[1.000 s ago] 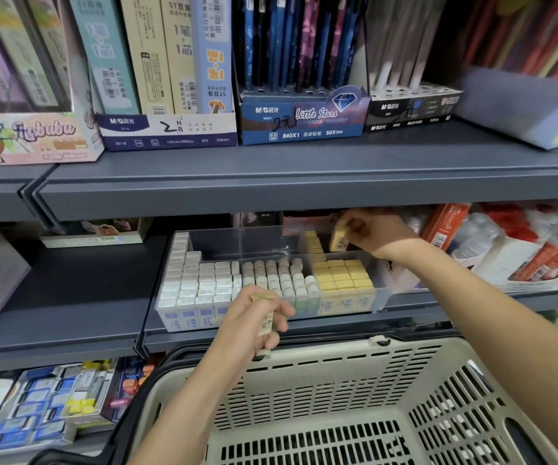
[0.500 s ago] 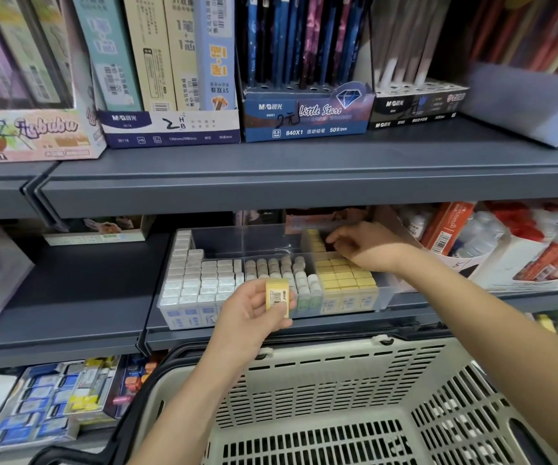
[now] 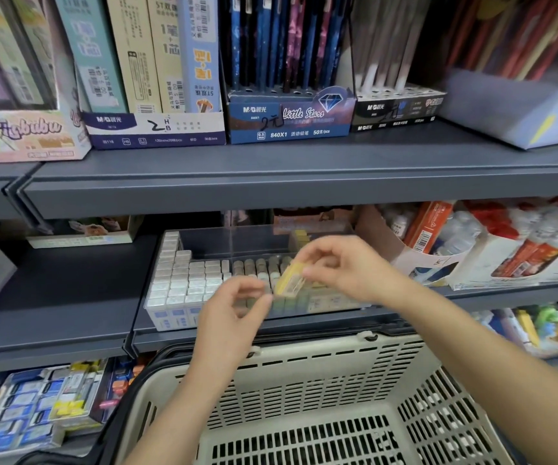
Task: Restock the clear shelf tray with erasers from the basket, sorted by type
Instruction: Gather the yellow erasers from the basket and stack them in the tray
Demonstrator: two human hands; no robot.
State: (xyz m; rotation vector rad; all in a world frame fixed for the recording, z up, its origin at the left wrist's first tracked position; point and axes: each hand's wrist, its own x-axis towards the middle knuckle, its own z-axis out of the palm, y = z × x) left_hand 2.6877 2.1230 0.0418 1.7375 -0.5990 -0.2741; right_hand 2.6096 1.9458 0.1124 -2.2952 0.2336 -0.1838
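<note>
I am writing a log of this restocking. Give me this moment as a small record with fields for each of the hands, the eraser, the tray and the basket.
left hand: fingertips at the lower end of the yellow eraser; grip unclear
right hand: pinches the eraser's upper end
yellow eraser: tilted, in the air in front of the clear tray
clear tray: on the grey shelf; white erasers at its left side
basket: beige, below both hands

Yellow eraser [image 3: 289, 280] blurred, basket [image 3: 304, 380] cut off at bottom edge
</note>
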